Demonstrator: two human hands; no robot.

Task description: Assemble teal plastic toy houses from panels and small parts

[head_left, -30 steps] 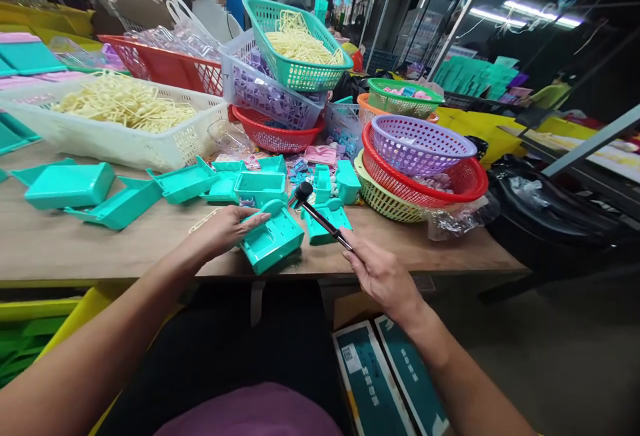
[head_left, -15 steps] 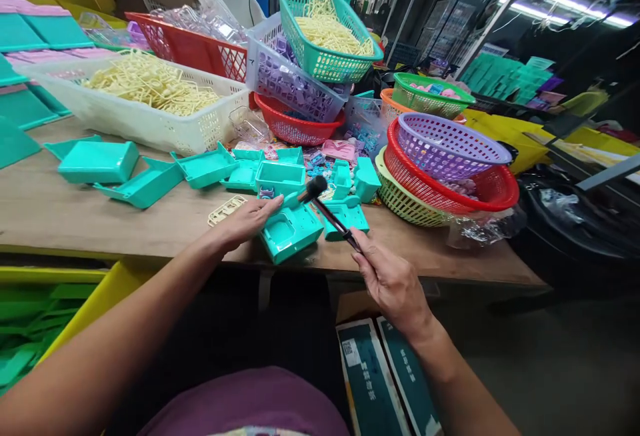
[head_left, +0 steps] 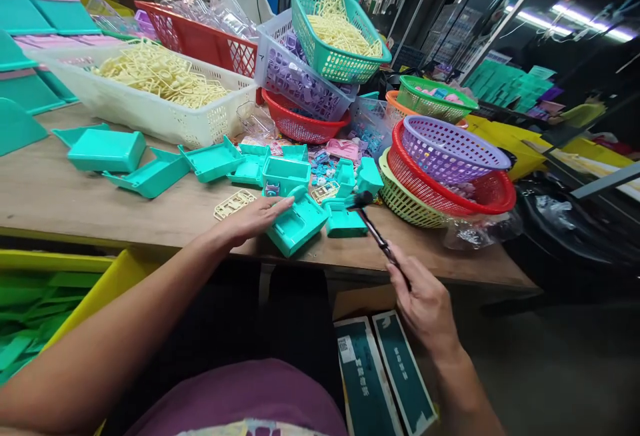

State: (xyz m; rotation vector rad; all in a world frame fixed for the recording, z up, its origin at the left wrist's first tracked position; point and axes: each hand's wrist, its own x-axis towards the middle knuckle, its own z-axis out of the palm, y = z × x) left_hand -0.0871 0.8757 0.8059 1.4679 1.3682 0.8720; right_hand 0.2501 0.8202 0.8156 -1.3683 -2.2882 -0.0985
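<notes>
Now the left hand (head_left: 253,217) lies flat, fingers spread, on the teal tray (head_left: 296,224) at the table (head_left: 90,206) edge, while the right hand (head_left: 425,303) grips a small black mallet (head_left: 373,226), head raised just right of it.

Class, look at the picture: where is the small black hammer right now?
The hammer is in the right hand, right of centre in the head view, its head by the teal tray that the left hand steadies at the table edge.

Bare wooden table (head_left: 75,206) left of teal trays (head_left: 150,176) — open, stacked baskets (head_left: 445,176) block right, cream basket (head_left: 150,113) behind
</notes>
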